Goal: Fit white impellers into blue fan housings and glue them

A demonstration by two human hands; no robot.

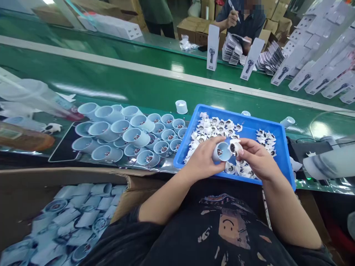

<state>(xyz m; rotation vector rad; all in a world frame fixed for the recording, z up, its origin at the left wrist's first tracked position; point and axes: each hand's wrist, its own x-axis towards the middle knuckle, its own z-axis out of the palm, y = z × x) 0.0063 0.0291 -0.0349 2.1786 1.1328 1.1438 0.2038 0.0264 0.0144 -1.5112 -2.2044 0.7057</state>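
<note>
My left hand is closed around a pale blue cylindrical housing, its open end facing me with a small motor inside. My right hand pinches a small white fan impeller right at the housing's mouth. Both hands hover over the near edge of a blue plastic tray that holds many white impellers.
A pile of pale blue housings lies left of the tray on the green bench. A cardboard box at lower left holds more housings. Across the conveyor, a person writes among white product boxes. Cables and a grey device sit right.
</note>
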